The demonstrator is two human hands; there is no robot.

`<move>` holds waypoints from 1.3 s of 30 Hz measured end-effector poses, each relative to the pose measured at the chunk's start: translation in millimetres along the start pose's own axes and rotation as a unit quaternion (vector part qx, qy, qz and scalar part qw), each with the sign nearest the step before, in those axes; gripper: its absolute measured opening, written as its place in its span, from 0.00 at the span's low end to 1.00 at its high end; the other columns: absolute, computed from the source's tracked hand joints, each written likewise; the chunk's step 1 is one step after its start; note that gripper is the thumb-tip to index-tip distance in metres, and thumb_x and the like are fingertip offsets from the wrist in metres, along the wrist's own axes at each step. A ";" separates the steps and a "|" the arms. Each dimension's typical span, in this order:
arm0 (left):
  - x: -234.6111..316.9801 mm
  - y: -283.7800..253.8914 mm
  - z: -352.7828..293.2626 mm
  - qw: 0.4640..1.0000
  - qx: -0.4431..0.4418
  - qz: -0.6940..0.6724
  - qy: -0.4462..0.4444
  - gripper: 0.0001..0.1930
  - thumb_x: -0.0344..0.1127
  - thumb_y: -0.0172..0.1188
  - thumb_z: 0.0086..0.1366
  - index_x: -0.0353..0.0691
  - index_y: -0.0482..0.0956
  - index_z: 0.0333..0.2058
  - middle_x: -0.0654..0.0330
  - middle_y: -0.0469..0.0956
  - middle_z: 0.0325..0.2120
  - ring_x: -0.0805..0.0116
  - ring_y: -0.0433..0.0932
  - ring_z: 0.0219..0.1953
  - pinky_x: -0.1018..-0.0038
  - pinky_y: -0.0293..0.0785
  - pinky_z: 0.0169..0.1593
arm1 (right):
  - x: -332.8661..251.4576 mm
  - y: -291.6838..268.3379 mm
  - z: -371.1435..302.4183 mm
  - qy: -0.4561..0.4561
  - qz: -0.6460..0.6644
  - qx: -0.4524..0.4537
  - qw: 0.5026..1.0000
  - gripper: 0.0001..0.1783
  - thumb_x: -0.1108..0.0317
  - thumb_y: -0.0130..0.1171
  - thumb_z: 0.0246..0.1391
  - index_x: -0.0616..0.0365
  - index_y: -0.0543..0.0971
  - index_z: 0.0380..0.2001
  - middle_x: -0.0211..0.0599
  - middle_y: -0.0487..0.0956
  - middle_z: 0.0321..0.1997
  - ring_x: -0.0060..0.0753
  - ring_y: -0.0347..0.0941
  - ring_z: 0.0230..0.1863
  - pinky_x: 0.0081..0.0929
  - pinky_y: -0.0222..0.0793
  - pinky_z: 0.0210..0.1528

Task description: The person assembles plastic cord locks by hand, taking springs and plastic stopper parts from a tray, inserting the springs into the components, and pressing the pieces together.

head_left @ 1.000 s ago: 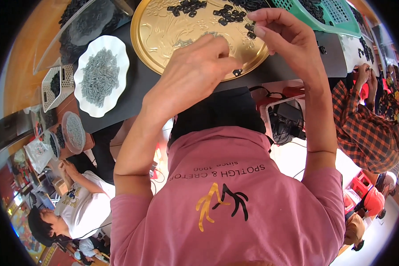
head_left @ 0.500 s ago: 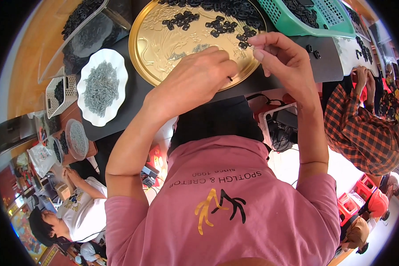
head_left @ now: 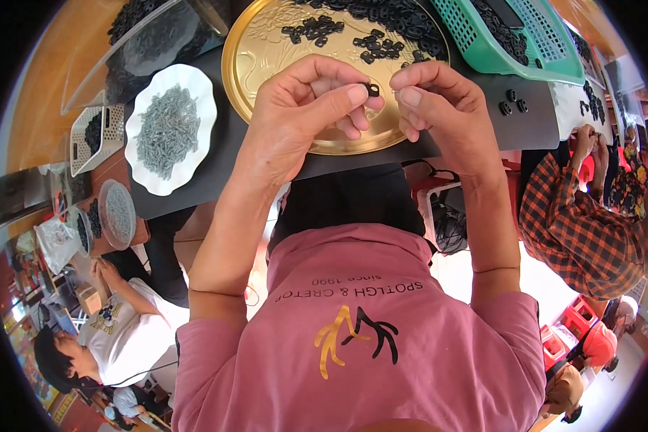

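Observation:
My left hand [head_left: 306,108] pinches a small black plastic piece [head_left: 372,89] with a hole in it, between thumb and forefinger. Facing it, my right hand [head_left: 446,108] has thumb and forefinger closed on a thin silvery pin or screw [head_left: 395,91], too small to make out fully. A narrow gap lies between the piece and the pin. Both hands are over the front of a round gold tray [head_left: 232,83]. Loose black pieces [head_left: 315,30] lie in groups on it, with a larger heap [head_left: 403,21] at its far right. The tray's front middle is hidden by my hands.
Left of the tray stands a white scalloped dish [head_left: 138,169] of small grey screws [head_left: 167,129]. A green basket [head_left: 475,54] holds black parts at the right. Three black pieces [head_left: 511,104] sit on the dark mat [head_left: 536,129]. Other people sit to both sides.
My left hand has risen from low over the tray and turned, now showing a black piece near my right fingertips. Three black pieces show on the mat, where two showed before.

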State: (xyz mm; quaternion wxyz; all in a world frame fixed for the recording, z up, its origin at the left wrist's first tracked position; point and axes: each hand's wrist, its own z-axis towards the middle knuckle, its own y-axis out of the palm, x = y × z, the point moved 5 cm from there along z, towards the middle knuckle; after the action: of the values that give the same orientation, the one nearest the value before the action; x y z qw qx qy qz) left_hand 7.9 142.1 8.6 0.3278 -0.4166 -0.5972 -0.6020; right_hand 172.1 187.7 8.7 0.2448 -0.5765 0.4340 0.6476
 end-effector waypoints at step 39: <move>-8.6 -18.0 -10.1 0.992 0.049 -0.115 0.006 0.12 0.28 0.57 0.63 0.30 0.75 0.45 0.53 0.79 0.34 0.71 0.79 0.34 0.79 0.77 0.40 | 13.5 32.7 14.8 -0.015 -0.023 0.019 0.999 0.09 0.73 0.57 0.53 0.63 0.78 0.39 0.30 0.78 0.32 0.14 0.68 0.24 0.14 0.64 0.28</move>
State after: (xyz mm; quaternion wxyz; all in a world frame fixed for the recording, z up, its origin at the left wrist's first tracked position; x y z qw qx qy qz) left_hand -5.5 132.6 -6.5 0.2798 -0.3248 -0.6679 -0.6084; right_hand 134.5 181.2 4.3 0.2771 -0.5714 0.4294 0.6421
